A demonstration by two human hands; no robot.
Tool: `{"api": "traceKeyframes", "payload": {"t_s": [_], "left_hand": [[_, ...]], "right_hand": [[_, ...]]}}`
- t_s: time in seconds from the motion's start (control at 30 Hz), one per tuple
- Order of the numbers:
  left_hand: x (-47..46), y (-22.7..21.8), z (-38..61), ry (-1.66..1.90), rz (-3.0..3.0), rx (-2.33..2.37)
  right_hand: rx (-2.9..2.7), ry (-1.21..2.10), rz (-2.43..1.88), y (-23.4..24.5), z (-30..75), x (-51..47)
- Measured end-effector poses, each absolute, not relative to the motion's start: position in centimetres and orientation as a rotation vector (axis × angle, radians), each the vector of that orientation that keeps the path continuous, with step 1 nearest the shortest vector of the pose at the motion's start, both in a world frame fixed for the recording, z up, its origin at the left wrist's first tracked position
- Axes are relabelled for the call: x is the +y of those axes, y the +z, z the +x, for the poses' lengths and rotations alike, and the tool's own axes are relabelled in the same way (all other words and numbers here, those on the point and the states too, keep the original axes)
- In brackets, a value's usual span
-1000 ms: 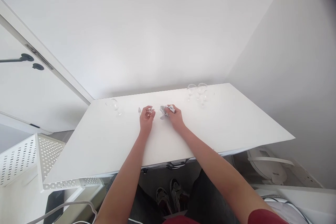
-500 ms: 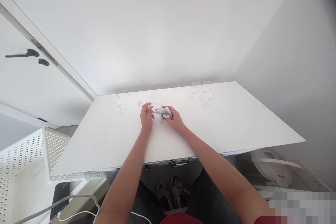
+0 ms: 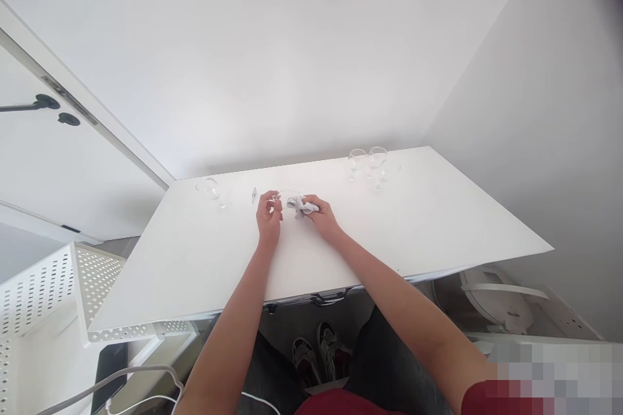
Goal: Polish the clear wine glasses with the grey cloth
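Observation:
A clear wine glass [image 3: 289,194] lies sideways between my hands above the table, its foot out to the left and its bowl to the right. My left hand [image 3: 268,213] is closed round the glass near the stem and lower bowl. A crumpled light grey cloth [image 3: 302,205] is gripped in my right hand [image 3: 323,213], pressed at the mouth of the bowl. Part of the cloth seems to sit inside the bowl; the clear glass makes its rim hard to trace.
Another wine glass [image 3: 210,189] stands at the left of the white table [image 3: 195,266]. Several wine glasses [image 3: 378,157] stand together at the back right. White perforated shelving [image 3: 97,272] is beside the table's left end, with a cable [image 3: 121,373] below. A wall runs behind.
The glass in my hands has turned slightly, its foot shifting a little left. My right hand and the cloth have moved slightly up against the bowl. The whole view has shifted slightly.

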State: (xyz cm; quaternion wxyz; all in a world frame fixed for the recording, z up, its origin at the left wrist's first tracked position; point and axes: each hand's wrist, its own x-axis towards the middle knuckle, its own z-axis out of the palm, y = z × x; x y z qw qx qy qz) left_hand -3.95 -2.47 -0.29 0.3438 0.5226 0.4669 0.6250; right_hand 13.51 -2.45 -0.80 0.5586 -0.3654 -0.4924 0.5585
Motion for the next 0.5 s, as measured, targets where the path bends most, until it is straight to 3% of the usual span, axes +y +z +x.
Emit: {"api": "traceKeyframes", "payload": {"t_s": [0.13, 0.33, 0.5], "left_hand": [[-2.29, -0.44, -4.13, 1.680, 1.346, 1.254], [-2.54, -0.42, -4.08, 1.613, 1.441, 1.220], [-2.48, -0.55, -4.00, 1.561, 1.529, 1.148]], "right_hand": [[-1.147, 1.564, -0.753, -0.11, 13.50, -2.91], [-1.305, 1.039, -0.972, 0.10, 13.62, -3.09], [-1.139, 1.022, -0.957, -0.20, 13.63, -3.14]]}}
